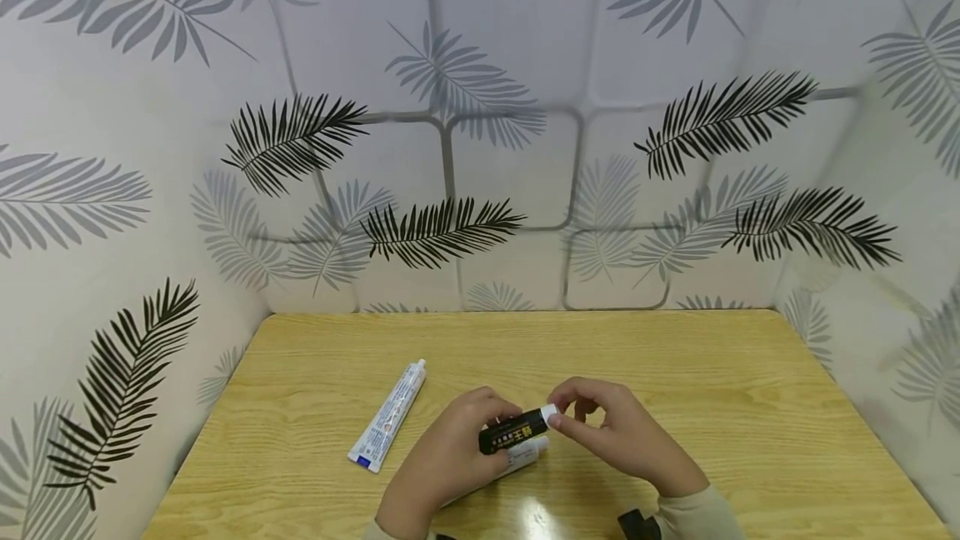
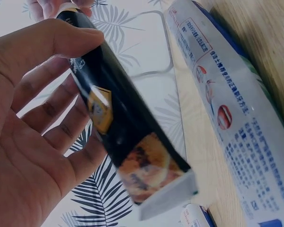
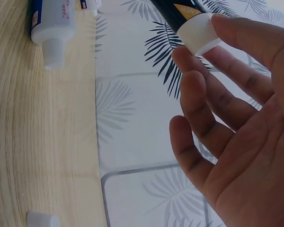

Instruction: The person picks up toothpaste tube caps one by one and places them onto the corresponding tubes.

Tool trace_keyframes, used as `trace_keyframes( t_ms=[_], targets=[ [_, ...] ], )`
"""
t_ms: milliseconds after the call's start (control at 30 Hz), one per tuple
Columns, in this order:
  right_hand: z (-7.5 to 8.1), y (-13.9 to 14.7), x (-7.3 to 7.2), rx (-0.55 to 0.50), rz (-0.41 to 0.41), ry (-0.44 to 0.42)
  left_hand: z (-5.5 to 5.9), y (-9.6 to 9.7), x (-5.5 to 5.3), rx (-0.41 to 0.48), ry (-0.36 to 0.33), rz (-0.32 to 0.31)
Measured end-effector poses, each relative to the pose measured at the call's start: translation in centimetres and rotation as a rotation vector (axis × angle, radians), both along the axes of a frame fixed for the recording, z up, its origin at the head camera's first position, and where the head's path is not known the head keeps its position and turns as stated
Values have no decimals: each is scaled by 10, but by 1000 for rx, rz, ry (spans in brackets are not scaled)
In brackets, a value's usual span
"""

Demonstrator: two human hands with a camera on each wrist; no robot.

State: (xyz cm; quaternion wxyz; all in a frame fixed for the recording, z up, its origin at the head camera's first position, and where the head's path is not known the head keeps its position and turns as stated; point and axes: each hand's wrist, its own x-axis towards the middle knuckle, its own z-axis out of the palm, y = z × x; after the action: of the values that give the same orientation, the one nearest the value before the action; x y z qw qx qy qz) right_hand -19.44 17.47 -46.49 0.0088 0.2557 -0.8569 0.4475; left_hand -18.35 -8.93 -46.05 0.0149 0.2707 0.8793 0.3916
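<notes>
The black tube (image 1: 510, 433) is raised above the table (image 1: 675, 357) between the two hands, its body in the left hand (image 1: 461, 444), whose grip closes on it between thumb and fingers. What matters most is how the tube's long axis runs: in the head view it slants from the left palm up to the right, so its white cap (image 1: 550, 415) points straight at the right hand (image 1: 615, 427). That hand is the nearer one to the cap; its grip pinches it between thumb and forefinger, the other fingers loosely bent. Beneath the black tube, partly hidden by the left hand, a white tube (image 1: 521, 457) lies with its nozzle end to the right. Well to the left, a white toothpaste tube (image 1: 390, 415) lies slantwise, its narrow end away from the person. The right wrist view also shows a small white piece (image 3: 42, 219), perhaps a loose cap. The table is wood-grained, and behind it stands a pale wall (image 1: 510, 165) with grey and black leaf patterns.
</notes>
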Motion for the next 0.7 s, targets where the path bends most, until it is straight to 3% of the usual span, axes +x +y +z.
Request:
trace_keyframes(
  t_ms=[700],
  targets=[
    [-4, 1, 0, -39, 48, 55, 0, 0, 0, 44, -47, -12]
  ],
)
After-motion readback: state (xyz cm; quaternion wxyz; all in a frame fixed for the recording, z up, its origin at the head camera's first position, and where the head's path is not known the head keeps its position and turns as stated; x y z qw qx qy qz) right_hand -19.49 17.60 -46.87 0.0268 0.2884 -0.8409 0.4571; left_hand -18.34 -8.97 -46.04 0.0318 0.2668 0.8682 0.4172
